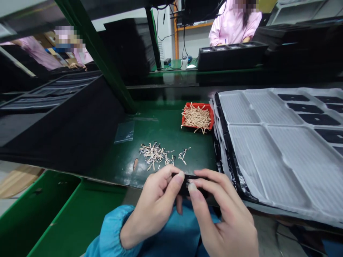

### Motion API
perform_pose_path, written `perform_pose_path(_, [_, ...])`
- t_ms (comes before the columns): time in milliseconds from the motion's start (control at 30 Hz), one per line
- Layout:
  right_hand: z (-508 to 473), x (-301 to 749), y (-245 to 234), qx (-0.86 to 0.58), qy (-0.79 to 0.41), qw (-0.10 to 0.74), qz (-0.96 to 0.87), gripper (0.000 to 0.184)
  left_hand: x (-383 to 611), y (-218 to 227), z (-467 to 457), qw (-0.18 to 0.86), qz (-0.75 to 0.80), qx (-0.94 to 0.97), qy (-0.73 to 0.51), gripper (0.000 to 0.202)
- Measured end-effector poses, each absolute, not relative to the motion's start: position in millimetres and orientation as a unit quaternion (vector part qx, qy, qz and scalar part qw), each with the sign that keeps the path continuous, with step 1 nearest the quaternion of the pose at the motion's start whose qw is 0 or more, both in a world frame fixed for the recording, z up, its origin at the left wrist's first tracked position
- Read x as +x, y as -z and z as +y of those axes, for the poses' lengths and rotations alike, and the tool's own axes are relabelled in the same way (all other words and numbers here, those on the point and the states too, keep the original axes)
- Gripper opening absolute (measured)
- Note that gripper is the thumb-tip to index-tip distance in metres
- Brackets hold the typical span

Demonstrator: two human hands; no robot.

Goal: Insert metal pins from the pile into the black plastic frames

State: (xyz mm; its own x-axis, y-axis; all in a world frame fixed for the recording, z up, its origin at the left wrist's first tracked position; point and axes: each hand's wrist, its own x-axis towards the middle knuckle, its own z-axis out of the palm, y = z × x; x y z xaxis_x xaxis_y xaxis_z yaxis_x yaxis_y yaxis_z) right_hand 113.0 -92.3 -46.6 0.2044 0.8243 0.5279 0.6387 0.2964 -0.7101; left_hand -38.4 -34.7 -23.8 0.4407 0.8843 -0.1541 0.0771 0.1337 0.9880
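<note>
In the head view my left hand (160,196) is closed on one end of a small flat black piece (184,188), thumb on top and fingers beneath. Over its other side my right hand (222,207) is pinched, thumb and index finger tips meeting at a tiny pale, silvery piece (189,181) on the black surface. Its exact shape is partly hidden by the fingertips. Just beyond my hands lies a loose pile of small tan and silvery strips (154,154), with a few more strips (183,155) beside it.
A red bin (212,116) heaped with tan strips (197,117) stands on the green table (166,125). White compartment trays (252,142), some holding black pieces (316,119), are stacked at right. A clear plastic bag (124,132) lies left. A green post rises behind. Co-workers in pink sit beyond.
</note>
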Motion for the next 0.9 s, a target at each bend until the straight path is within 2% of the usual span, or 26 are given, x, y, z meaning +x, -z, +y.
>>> perform_pose_path(300, [-88, 122, 46, -0.565, -0.168, 0.504, -0.631, 0.022, -40, 31, -33, 0.528, 0.433, 0.653, -0.328, 0.031])
perform_pose_path(467, [-92, 118, 50, -0.593, -0.159, 0.632, -0.473, 0.062, -38, 32, -25, 0.560, 0.462, 0.577, -0.375, 0.030])
perform_pose_path(500, [-92, 117, 51, -0.597, -0.165, 0.638, -0.458, 0.066, -38, 30, -24, 0.568, 0.469, 0.561, -0.377, 0.030])
perform_pose_path(567, [-90, 113, 52, -0.608, -0.200, 0.611, -0.465, 0.060, -38, 25, -21, 0.581, 0.481, 0.543, -0.369, 0.031])
perform_pose_path(633, [-87, 107, 52, -0.616, -0.237, 0.592, -0.464, 0.045, -38, 20, -18, 0.596, 0.481, 0.535, -0.356, 0.034])
perform_pose_path(700, [-84, 101, 51, -0.618, -0.252, 0.611, -0.426, 0.035, -38, 17, -16, 0.619, 0.477, 0.520, -0.346, 0.038])
perform_pose_path(800, [-82, 97, 48, -0.613, -0.248, 0.645, -0.383, 0.031, -39, 18, -17, 0.639, 0.476, 0.500, -0.339, 0.037])
perform_pose_path(900, [-83, 97, 49, -0.630, -0.229, 0.630, -0.392, 0.027, -39, 22, -20, 0.604, 0.477, 0.532, -0.355, 0.030])
